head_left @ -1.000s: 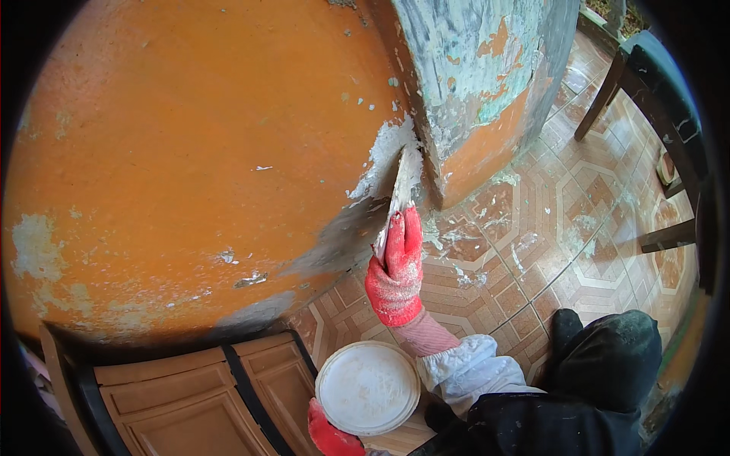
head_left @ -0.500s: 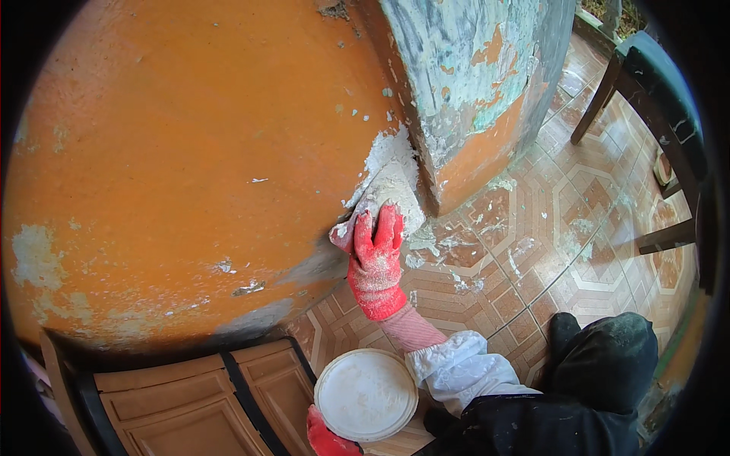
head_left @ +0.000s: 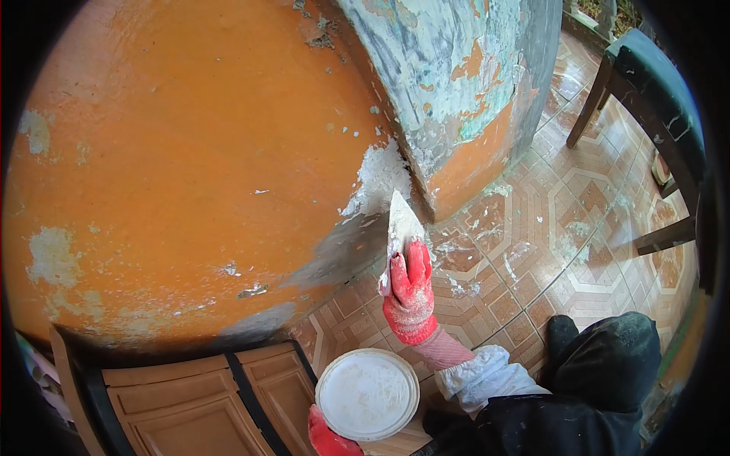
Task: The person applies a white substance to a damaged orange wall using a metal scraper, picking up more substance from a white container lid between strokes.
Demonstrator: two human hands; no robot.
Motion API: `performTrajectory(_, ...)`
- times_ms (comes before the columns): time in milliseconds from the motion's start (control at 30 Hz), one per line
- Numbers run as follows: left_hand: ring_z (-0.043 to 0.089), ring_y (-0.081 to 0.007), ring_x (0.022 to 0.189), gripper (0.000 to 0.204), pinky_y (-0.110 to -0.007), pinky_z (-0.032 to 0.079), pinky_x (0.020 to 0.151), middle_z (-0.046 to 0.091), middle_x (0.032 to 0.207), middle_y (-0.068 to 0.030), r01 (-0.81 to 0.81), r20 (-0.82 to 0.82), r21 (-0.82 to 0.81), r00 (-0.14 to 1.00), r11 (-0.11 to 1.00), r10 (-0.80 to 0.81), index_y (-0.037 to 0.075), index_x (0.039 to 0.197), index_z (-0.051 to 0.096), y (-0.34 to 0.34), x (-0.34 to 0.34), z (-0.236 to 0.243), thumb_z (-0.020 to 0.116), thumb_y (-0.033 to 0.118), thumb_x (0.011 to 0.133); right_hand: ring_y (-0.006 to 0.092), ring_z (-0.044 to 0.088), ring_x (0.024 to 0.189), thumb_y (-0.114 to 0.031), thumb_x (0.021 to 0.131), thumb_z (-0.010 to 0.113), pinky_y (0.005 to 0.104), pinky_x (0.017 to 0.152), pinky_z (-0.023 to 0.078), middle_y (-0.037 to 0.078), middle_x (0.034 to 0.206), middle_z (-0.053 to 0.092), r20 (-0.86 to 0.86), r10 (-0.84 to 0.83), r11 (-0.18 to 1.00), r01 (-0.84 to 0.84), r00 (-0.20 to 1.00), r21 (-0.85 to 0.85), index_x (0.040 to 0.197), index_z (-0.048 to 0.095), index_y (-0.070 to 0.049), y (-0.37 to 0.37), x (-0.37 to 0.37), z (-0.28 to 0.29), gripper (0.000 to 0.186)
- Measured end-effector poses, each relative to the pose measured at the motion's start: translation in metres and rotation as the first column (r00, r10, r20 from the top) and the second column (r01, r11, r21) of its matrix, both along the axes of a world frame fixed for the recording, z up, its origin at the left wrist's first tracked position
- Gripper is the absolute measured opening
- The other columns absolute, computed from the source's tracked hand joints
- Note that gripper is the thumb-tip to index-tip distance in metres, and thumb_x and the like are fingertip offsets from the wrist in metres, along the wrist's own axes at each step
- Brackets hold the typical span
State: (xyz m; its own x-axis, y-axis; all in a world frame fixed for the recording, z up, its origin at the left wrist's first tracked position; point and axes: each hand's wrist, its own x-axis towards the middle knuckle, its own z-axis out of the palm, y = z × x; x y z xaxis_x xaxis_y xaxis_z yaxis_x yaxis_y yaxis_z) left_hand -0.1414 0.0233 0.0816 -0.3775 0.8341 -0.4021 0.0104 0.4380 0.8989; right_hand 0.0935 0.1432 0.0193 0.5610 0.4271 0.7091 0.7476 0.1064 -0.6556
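Observation:
In a red glove dusted with white, my right hand [head_left: 411, 296] grips a putty knife [head_left: 403, 224], its wide blade smeared with white filler. The blade points up toward the wall's lower corner and seems slightly apart from the surface. Just beyond it, a rough white filler patch [head_left: 378, 178] covers part of the orange wall [head_left: 198, 152] beside the peeling pillar. Low in the view, my left hand [head_left: 331, 435], also red-gloved, is closed on the left rim of a round white tub or lid [head_left: 367, 395]; most of that hand is cut off.
A pillar [head_left: 464, 99] with peeling paint juts out right of the orange wall. Patterned floor tiles [head_left: 525, 262] carry white splatters. A dark chair [head_left: 658, 99] stands at right, and a brown panelled piece of furniture [head_left: 175, 403] lies at lower left, close to the tub.
My right hand has drawn the putty knife off the filler patch, down and to the right, uncovering the patch. My left hand still holds the tub or lid in nearly the same place.

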Motion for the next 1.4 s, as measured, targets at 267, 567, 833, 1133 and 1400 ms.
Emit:
performTrajectory(267,0.061,-0.0154,0.087,0.047,-0.028,0.049,0.075,0.066,0.098,-0.0069,-0.024,0.064,0.023,0.998,0.999,0.023,-0.001,0.111,0.059,-0.006,-0.011,-0.010,0.039,0.040,0.097,0.0483,0.042,0.115,0.003,0.063,0.065,0.0542,0.097,0.036,0.028,0.128,0.040,-0.012,-0.078,0.997,0.078,0.997,0.002,0.116,0.056,-0.006,0.041,0.018,0.008,0.054)
performTrajectory(567,0.061,-0.0163,0.085,0.043,-0.029,0.048,0.074,0.066,0.095,-0.0076,0.083,-0.085,0.058,0.993,0.995,-0.078,0.000,0.106,0.059,-0.003,0.009,0.009,0.039,0.037,0.097,0.0470,0.038,0.118,-0.002,0.062,0.064,0.0576,0.100,0.031,0.027,0.130,0.037,0.046,0.083,0.973,-0.071,0.995,-0.219,0.117,0.057,-0.014,0.034,-0.004,-0.031,0.058)
performTrajectory(833,0.061,-0.0177,0.083,0.038,-0.031,0.048,0.073,0.066,0.091,-0.0085,0.415,-0.630,0.053,0.720,0.908,-0.292,0.002,0.099,0.059,-0.005,0.038,0.051,0.038,0.033,0.096,0.0481,0.043,0.113,-0.003,0.058,0.069,0.0570,0.096,0.035,0.026,0.126,0.041,0.049,0.067,0.998,-0.068,0.997,0.009,0.111,0.059,-0.009,0.003,0.007,-0.009,0.054)
performTrajectory(1133,0.062,-0.0169,0.086,0.042,-0.030,0.049,0.075,0.067,0.095,-0.0080,-0.018,-0.132,0.067,0.991,0.998,0.027,-0.002,0.103,0.060,-0.006,0.032,0.034,0.037,0.034,0.098,0.0439,0.040,0.116,-0.003,0.062,0.063,0.0577,0.098,0.034,0.024,0.129,0.039,0.079,0.079,0.984,-0.065,0.994,-0.168,0.115,0.058,-0.017,0.038,-0.001,-0.023,0.054)
performTrajectory(1400,0.061,-0.0173,0.089,0.043,-0.030,0.048,0.077,0.065,0.100,-0.0086,0.162,-0.235,0.156,0.964,0.974,-0.122,-0.001,0.105,0.059,-0.011,0.027,0.035,0.037,0.035,0.097,0.0463,0.042,0.115,0.001,0.063,0.069,0.0547,0.095,0.037,0.026,0.130,0.040,-0.014,0.074,0.997,-0.074,0.997,0.008,0.112,0.056,-0.009,-0.001,-0.011,-0.016,0.051)
